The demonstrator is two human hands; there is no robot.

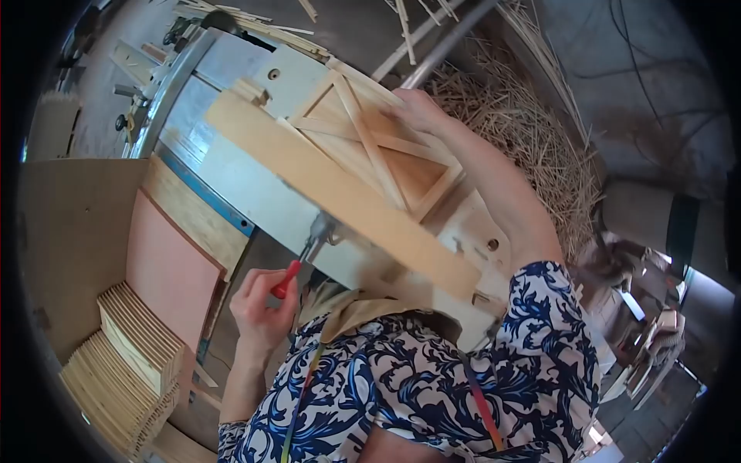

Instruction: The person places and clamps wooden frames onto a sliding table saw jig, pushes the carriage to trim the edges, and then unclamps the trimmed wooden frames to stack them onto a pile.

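Note:
My left hand (262, 306) is closed around the red handle (286, 279) of what looks like a metal toggle clamp (319, 230), at the near edge of the white worktop. My right hand (421, 110) grips the far edge of a wooden frame (361, 137) with crossed slats; its fingertips are partly hidden. A long, pale wooden board (340, 189) lies diagonally in front of the frame, between my two hands. It looks slightly blurred.
A metal machine table (202, 116) adjoins the worktop at left. Stacked ridged wooden pieces (120, 378) and a pinkish panel (170, 266) stand at lower left. Beyond the worktop lies a heap of thin wood offcuts (505, 108). A metal bar (448, 42) crosses behind the frame.

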